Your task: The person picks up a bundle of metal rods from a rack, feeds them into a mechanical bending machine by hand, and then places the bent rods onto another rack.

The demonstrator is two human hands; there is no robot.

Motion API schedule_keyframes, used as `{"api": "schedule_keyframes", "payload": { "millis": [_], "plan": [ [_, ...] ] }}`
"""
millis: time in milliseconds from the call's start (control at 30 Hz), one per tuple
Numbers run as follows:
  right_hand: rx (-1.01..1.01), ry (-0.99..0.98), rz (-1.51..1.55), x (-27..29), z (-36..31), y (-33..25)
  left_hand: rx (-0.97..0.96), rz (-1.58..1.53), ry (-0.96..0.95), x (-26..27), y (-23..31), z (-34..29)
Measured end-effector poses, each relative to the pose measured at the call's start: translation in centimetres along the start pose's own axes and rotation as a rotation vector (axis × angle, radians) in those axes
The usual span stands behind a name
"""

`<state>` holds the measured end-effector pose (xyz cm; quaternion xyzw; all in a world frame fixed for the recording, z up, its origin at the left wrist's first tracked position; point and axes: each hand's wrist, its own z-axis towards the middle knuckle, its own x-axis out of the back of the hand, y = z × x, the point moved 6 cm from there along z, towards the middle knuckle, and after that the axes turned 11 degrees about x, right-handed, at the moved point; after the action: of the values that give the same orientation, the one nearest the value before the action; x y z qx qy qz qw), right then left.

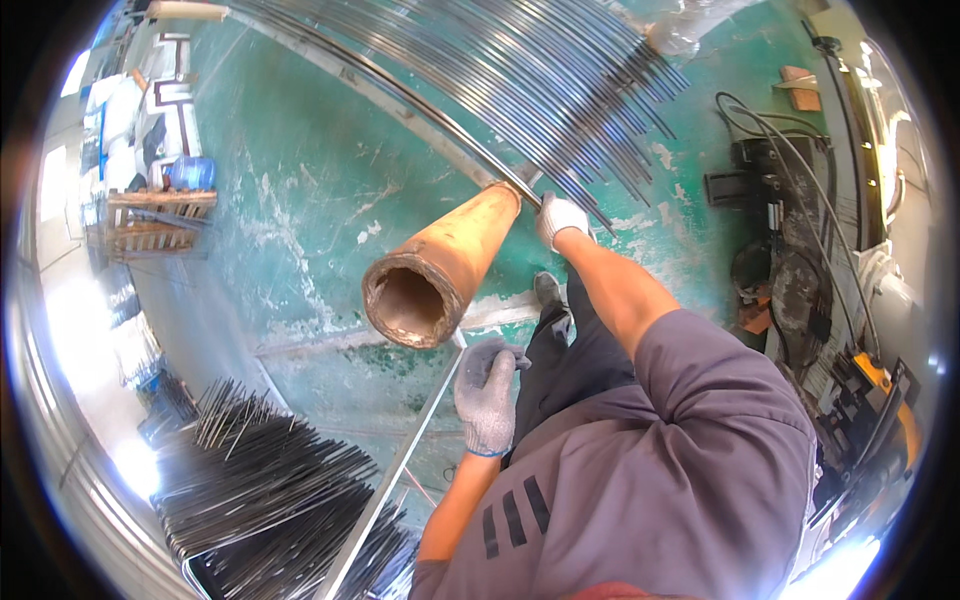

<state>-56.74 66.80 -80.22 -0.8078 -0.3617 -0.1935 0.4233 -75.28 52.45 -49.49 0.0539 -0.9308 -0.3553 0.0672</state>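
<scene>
My right hand [562, 220], in a white knit glove, is closed round the near end of a long metal rod [470, 148], which runs away to the upper left. Just left of that hand is a thick brown cardboard tube [455, 250], its hollow end facing me. Lower down, my left hand [487, 395] wears a greyish glove and hovers in front of my body. Its fingers are loosely curled with the thumb apart, and nothing shows in them. Many more thin metal rods [520, 75] lie side by side beyond my right hand.
A pale metal rail [400, 115] runs beneath the held rod. At lower left, a large pile of dark rods [270, 480] lies beside a slanting metal bar [395, 465]. Dark machinery with cables [785, 200] stands at right. A wooden crate [160, 222] sits far left.
</scene>
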Motion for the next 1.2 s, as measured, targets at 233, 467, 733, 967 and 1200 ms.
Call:
{"api": "schedule_keyframes", "payload": {
  "millis": [233,467,733,967,1200],
  "plan": [
    [-0.156,-0.045,0.044,9.0,-21.1,5.8,0.076,0.102,-0.316,-0.9,-5.7,2.7],
    [-0.349,0.156,-0.105,9.4,-52.7,10.3,0.44,-0.252,-0.657,-8.2,-9.8,8.7],
    [-0.397,0.377,-0.274,7.8,-68.9,16.5,0.662,-0.48,-0.77,-15.6,-12.1,0.6],
    [-0.655,0.521,-0.249,3.4,-86.7,32.7,0.363,-0.397,-0.895,-19.4,-2.7,-3.9],
    [-1.491,1.688,0.248,-4.3,-98.8,46.2,0.123,-0.233,-1.034,-31.2,1.6,-17.4]
  ]
}}
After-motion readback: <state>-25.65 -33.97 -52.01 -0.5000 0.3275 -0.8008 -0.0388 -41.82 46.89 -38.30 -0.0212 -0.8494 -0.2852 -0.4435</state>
